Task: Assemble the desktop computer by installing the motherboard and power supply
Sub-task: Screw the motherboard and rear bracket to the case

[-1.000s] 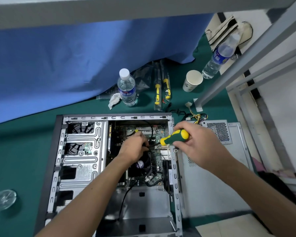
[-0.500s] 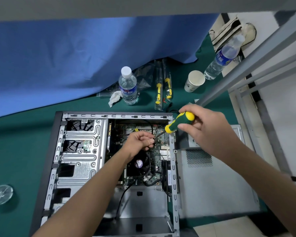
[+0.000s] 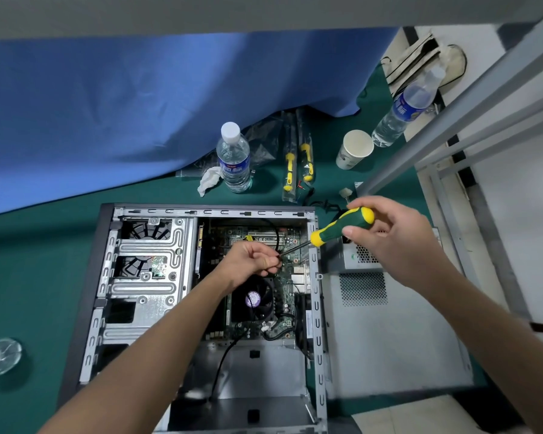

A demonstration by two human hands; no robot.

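Head view: my two forearms reach over an open computer case [image 3: 145, 277] lying on the green counter [image 3: 29, 277]. Inside it sits the motherboard [image 3: 287, 296]. My left hand [image 3: 250, 261] pinches the tip of a screwdriver [image 3: 342, 227]; my right hand [image 3: 389, 233] grips its green-and-yellow handle. Beyond stand a water bottle [image 3: 234, 158] and paper cup [image 3: 355, 150].

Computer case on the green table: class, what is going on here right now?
A person works inside the open computer case, which lies on its side. The right hand grips a green and yellow screwdriver, its tip angled down toward the motherboard. The left hand pinches something small at the tip, too small to identify. The power supply sits outside the case, beside it.
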